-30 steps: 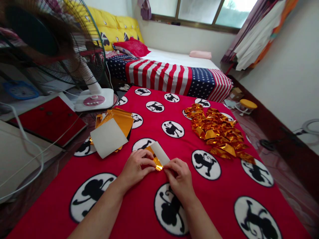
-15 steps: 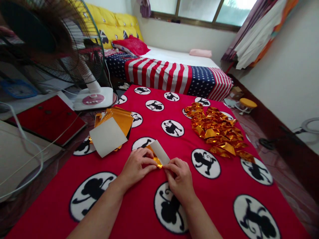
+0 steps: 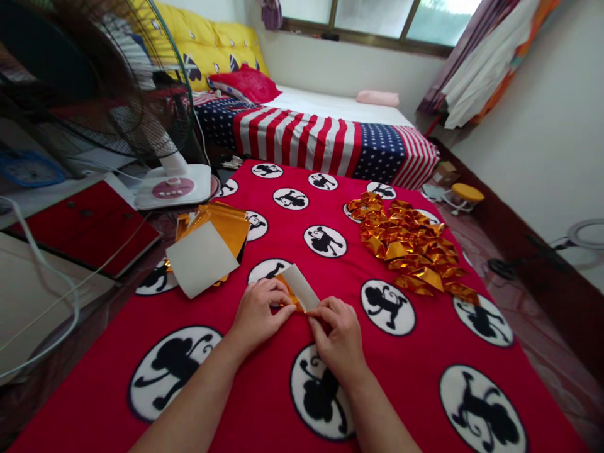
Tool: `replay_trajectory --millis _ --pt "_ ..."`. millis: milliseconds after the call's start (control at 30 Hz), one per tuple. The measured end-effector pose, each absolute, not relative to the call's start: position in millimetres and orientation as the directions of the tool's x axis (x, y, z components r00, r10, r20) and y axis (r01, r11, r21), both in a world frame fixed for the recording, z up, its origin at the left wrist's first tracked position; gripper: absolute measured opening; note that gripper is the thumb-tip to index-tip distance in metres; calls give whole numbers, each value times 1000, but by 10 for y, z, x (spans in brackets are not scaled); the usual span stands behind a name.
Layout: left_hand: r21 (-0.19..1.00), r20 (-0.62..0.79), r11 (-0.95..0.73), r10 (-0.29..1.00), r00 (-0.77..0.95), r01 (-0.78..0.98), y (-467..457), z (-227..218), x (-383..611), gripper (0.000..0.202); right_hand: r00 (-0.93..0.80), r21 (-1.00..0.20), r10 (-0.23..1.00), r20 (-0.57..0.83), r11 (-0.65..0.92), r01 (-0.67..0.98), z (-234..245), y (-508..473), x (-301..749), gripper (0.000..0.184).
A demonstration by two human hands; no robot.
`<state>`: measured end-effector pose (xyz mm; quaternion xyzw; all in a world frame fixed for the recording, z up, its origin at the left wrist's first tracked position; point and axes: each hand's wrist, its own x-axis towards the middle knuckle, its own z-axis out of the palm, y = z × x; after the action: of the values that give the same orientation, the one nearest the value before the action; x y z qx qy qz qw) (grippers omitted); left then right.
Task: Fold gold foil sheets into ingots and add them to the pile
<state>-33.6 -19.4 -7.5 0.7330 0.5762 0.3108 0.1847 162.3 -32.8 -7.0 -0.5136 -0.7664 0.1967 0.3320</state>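
Two bare hands, one foil strip. Left hand (image 3: 259, 311): fingers closed in a pinch on the strip's gold part. Right hand (image 3: 337, 330): fingertips gathered at the strip's near end, partly hiding it; whether they grip or only press cannot be told. Foil strip (image 3: 296, 289): gold on one face, white on the other, held between both hands above the red blanket (image 3: 401, 377), toward the near side. Step in hand, by appearance: folding the strip; the fold looks to call for a firm, even crease.

Left of the hands: one stack of gold foil sheets (image 3: 226, 228), topped by a white sheet (image 3: 201, 259). Right: one pile of folded foil pieces (image 3: 406, 242). Far left: one fan (image 3: 172, 187), one red folder (image 3: 80, 233). Far: one striped bedspread (image 3: 302, 135).
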Motion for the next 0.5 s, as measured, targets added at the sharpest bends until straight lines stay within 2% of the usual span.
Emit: replay_trajectory --millis 233,500 --pt "628 254 -254 960 115 736 -186 -73 -307 14 -198 -633 945 260 321 705 -45 -329 1555 7" --pt "620 249 -239 963 101 748 -188 -81 -290 15 -162 -566 950 266 290 772 -54 -327 1486 12"
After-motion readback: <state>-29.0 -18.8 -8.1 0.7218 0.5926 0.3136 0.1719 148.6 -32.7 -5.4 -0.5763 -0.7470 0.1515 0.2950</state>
